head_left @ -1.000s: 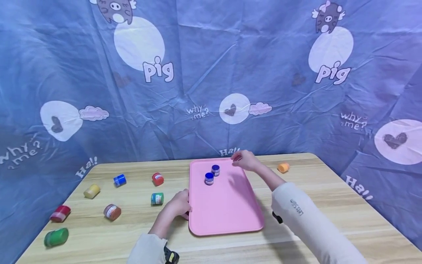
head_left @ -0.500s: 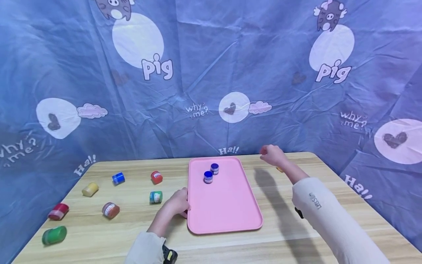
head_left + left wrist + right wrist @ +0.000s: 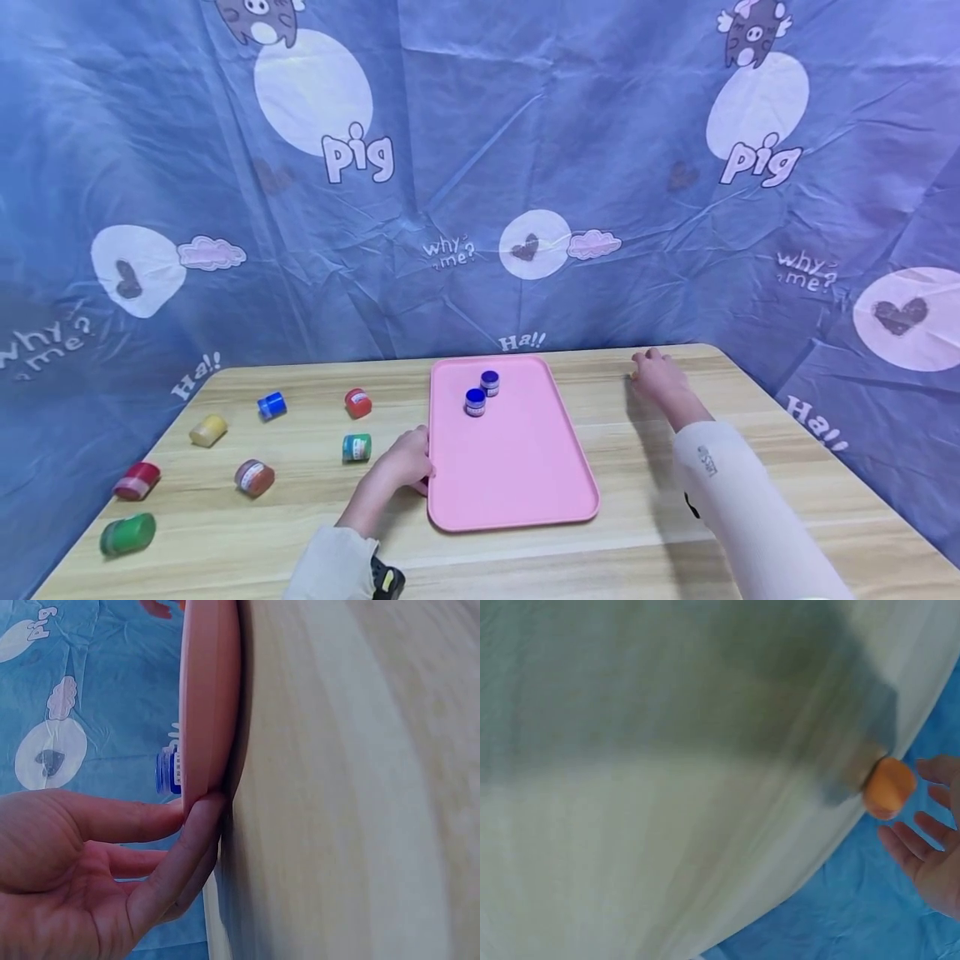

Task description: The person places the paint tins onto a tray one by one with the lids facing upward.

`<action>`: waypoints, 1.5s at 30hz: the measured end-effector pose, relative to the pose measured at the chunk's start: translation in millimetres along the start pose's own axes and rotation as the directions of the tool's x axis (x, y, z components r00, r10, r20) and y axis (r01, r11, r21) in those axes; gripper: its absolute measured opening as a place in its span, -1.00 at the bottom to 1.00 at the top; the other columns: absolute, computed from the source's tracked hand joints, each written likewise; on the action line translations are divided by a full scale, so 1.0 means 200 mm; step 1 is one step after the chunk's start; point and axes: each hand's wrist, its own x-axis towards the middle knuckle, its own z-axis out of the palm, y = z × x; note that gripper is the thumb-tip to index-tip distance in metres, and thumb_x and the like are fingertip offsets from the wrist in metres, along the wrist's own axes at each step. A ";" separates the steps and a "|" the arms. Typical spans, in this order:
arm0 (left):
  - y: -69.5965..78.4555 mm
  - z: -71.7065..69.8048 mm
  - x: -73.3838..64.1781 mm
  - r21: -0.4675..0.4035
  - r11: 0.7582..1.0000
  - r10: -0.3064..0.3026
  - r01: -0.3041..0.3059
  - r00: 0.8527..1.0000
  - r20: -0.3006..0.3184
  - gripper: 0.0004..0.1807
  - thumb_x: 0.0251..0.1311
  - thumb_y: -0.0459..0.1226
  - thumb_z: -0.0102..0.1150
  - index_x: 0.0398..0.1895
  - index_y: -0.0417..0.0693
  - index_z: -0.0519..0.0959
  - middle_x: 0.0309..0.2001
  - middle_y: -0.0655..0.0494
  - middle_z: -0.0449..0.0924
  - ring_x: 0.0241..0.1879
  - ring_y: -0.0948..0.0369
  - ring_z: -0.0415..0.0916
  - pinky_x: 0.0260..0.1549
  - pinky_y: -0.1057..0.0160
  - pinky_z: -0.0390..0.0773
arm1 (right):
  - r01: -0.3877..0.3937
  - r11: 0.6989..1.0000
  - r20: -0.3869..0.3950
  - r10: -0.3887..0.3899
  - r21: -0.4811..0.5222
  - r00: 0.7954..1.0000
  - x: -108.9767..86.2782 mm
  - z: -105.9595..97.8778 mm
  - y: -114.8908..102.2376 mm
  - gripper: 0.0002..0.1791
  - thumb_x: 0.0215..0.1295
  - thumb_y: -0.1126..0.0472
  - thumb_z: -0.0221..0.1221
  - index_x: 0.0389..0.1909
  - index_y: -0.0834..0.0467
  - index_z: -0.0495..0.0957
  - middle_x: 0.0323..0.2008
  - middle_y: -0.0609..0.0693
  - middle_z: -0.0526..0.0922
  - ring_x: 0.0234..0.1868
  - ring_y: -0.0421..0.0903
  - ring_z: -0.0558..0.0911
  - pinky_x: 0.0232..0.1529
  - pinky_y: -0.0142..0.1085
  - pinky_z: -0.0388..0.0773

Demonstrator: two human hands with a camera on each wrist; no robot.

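Blue cloth (image 3: 480, 175) hangs behind — left hand (image 3: 406, 458) pinches tray (image 3: 517, 471); middle right, spread right hand (image 3: 662, 382) could bump orange jar (image 3: 889, 786) away.

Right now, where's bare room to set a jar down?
Free: the pink tray's near half, in front of two blue-lidded jars; wooden table between the tray's right rim and the right sleeve.
Crowded: left of the tray, seven jars plus the left hand; far right, right hand at the orange jar.
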 end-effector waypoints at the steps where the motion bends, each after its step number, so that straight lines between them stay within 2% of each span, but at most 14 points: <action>1: 0.00 0.00 0.00 0.001 1.000 0.001 -0.001 1.000 0.002 -0.61 -0.18 -0.76 -0.03 -0.17 -0.51 0.32 -0.41 -0.18 0.36 -0.57 0.04 0.50 -0.66 0.22 0.58 | -0.010 1.000 0.006 0.010 0.003 1.000 -0.01 0.01 0.01 -0.58 0.15 0.36 0.06 0.03 0.46 0.36 -0.10 0.44 0.34 -0.11 0.43 0.37 -0.22 0.16 0.44; 6: 0.01 0.00 0.00 0.008 1.000 -0.004 0.004 1.000 0.002 -0.60 -0.16 -0.75 -0.03 -0.14 -0.51 0.32 -0.40 -0.19 0.37 -0.56 0.04 0.50 -0.65 0.22 0.58 | -0.013 1.000 0.022 0.013 0.001 1.000 -0.02 0.04 0.05 -0.59 0.16 0.34 0.04 0.05 0.39 0.41 -0.08 0.40 0.35 -0.11 0.43 0.38 -0.25 0.16 0.45; 11: 0.01 0.00 0.00 0.019 1.000 -0.007 0.007 1.000 0.000 -0.62 -0.15 -0.75 -0.02 -0.15 -0.51 0.32 -0.40 -0.19 0.37 -0.56 0.05 0.50 -0.65 0.23 0.58 | -0.022 0.998 -0.010 0.023 0.061 1.000 -0.02 0.08 0.07 -0.65 0.11 0.34 0.04 -0.07 0.41 0.43 -0.09 0.39 0.33 -0.15 0.41 0.38 -0.24 0.16 0.42; 16: 0.01 0.00 0.00 0.016 1.000 -0.009 0.009 1.000 0.002 -0.66 -0.13 -0.75 -0.03 -0.20 -0.48 0.33 -0.41 -0.18 0.35 -0.56 0.06 0.49 -0.66 0.23 0.58 | -0.024 0.993 -0.089 0.034 0.115 0.995 -0.02 0.10 0.07 -0.90 0.09 0.32 0.05 -0.40 0.30 0.43 -0.25 0.31 0.34 -0.33 0.30 0.42 -0.36 0.08 0.42; 18: 0.01 0.00 0.00 0.014 1.000 -0.008 0.008 1.000 0.004 -0.67 -0.13 -0.75 -0.03 -0.22 -0.48 0.33 -0.41 -0.18 0.35 -0.57 0.06 0.49 -0.66 0.24 0.58 | -0.017 0.993 -0.128 0.033 0.119 0.991 -0.01 0.10 0.07 -0.93 0.09 0.33 0.05 -0.49 0.26 0.38 -0.32 0.27 0.33 -0.41 0.25 0.41 -0.43 0.04 0.42; 20: 0.01 0.00 0.00 0.011 1.000 -0.008 0.008 1.000 0.004 -0.67 -0.14 -0.75 -0.03 -0.22 -0.48 0.33 -0.41 -0.17 0.35 -0.57 0.06 0.49 -0.66 0.24 0.58 | -0.018 0.992 -0.153 0.037 0.124 0.987 -0.01 0.11 0.06 -0.88 0.07 0.33 0.07 -0.45 0.29 0.33 -0.36 0.26 0.30 -0.44 0.22 0.40 -0.46 0.04 0.41; 22: 0.01 0.00 0.00 0.009 1.000 -0.006 0.006 1.000 0.003 -0.66 -0.14 -0.75 -0.03 -0.22 -0.48 0.33 -0.41 -0.18 0.35 -0.57 0.06 0.49 -0.66 0.24 0.58 | -0.038 0.989 -0.157 0.061 0.145 0.986 -0.01 0.12 0.06 -0.76 0.04 0.32 0.12 -0.34 0.35 0.29 -0.36 0.28 0.29 -0.41 0.23 0.41 -0.43 0.05 0.41; 25: 0.00 0.00 0.00 0.003 1.000 -0.005 0.005 1.000 0.004 -0.64 -0.15 -0.75 -0.03 -0.19 -0.49 0.33 -0.41 -0.18 0.36 -0.57 0.06 0.50 -0.65 0.23 0.58 | -0.090 0.980 -0.114 0.111 0.178 0.987 -0.02 0.13 0.05 -0.48 0.02 0.27 0.22 -0.12 0.45 0.20 -0.29 0.38 0.29 -0.31 0.30 0.43 -0.33 0.10 0.43; 28: 0.00 0.00 0.00 0.007 1.000 -0.005 0.005 1.000 0.003 -0.62 -0.15 -0.75 -0.03 -0.16 -0.50 0.33 -0.40 -0.18 0.36 -0.57 0.06 0.49 -0.65 0.24 0.58 | -0.133 0.973 -0.064 0.147 0.187 0.987 -0.02 0.14 0.05 -0.40 0.05 0.20 0.25 -0.06 0.50 0.19 -0.23 0.46 0.32 -0.21 0.38 0.43 -0.22 0.14 0.42; 31: 0.00 0.01 0.01 0.012 1.000 -0.001 0.001 1.000 0.003 -0.62 -0.16 -0.75 -0.02 -0.17 -0.50 0.33 -0.40 -0.18 0.36 -0.57 0.06 0.49 -0.66 0.24 0.58 | -0.139 0.976 -0.060 0.151 0.165 0.987 -0.01 0.15 0.04 -0.50 0.09 0.20 0.20 -0.15 0.51 0.26 -0.26 0.46 0.38 -0.20 0.40 0.45 -0.21 0.14 0.42; 37: -0.01 0.01 0.01 0.008 1.000 -0.001 0.001 1.000 0.001 -0.63 -0.17 -0.75 -0.03 -0.19 -0.49 0.33 -0.41 -0.17 0.35 -0.58 0.06 0.49 -0.67 0.24 0.58 | -0.127 0.982 -0.110 0.144 0.141 0.983 -0.01 0.14 0.03 -0.73 0.13 0.25 0.08 -0.39 0.44 0.37 -0.39 0.37 0.44 -0.31 0.34 0.49 -0.30 0.10 0.45; 45: -0.01 0.01 0.01 0.026 1.000 0.011 -0.011 1.000 -0.002 -0.63 -0.18 -0.75 -0.03 -0.19 -0.50 0.33 -0.41 -0.18 0.35 -0.59 0.07 0.48 -0.67 0.25 0.57 | -0.065 0.985 -0.144 0.089 0.160 0.986 0.01 0.12 0.01 -0.79 0.05 0.25 0.15 -0.56 0.33 0.40 -0.51 0.28 0.46 -0.46 0.25 0.49 -0.40 0.07 0.43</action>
